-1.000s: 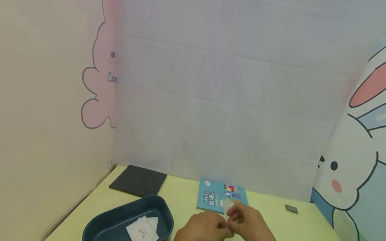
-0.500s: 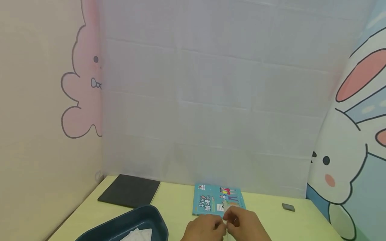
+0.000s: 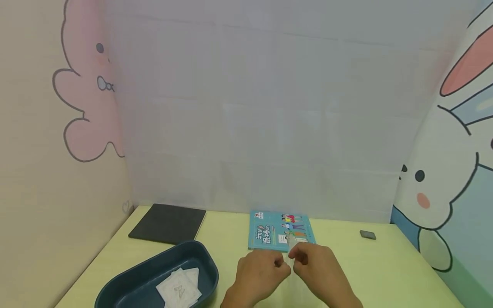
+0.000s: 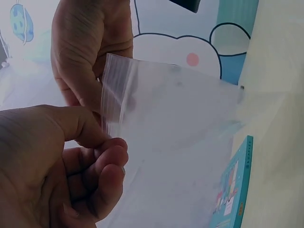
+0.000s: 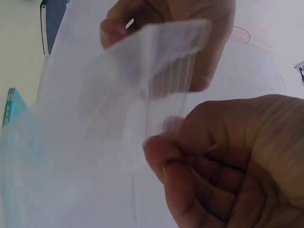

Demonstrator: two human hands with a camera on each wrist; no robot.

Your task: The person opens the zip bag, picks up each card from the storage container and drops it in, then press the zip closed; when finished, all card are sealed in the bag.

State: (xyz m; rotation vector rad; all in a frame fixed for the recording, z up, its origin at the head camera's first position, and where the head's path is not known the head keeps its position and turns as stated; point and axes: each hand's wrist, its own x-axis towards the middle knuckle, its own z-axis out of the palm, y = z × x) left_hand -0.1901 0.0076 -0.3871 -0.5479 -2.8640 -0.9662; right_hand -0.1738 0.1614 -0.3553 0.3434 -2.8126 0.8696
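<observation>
A clear plastic zip bag [image 4: 175,128] hangs between both hands, its ribbed zip strip along the edge near the fingers. My left hand [image 3: 259,271] pinches that edge between thumb and curled index finger. On the other side, my right hand [image 3: 319,265] pinches the same edge, thumb and fingertip together, as the right wrist view shows. The bag [image 5: 114,90] looks flat, and I see nothing inside it. In the head view it is barely visible, a faint pale sheet in front of the blue book [image 3: 279,231].
On the left of the yellow table [image 3: 385,273] is a dark blue tray [image 3: 127,280] with white square packets [image 3: 179,288] in it. A black notebook [image 3: 169,223] lies behind the tray. At the right lies a small grey block [image 3: 367,234]. Printed cloth walls enclose the table.
The two hands have drawn slightly apart, leaving a small gap between them, while both keep hold of the bag. The head view has shifted a little; the things on the table have stayed put.
</observation>
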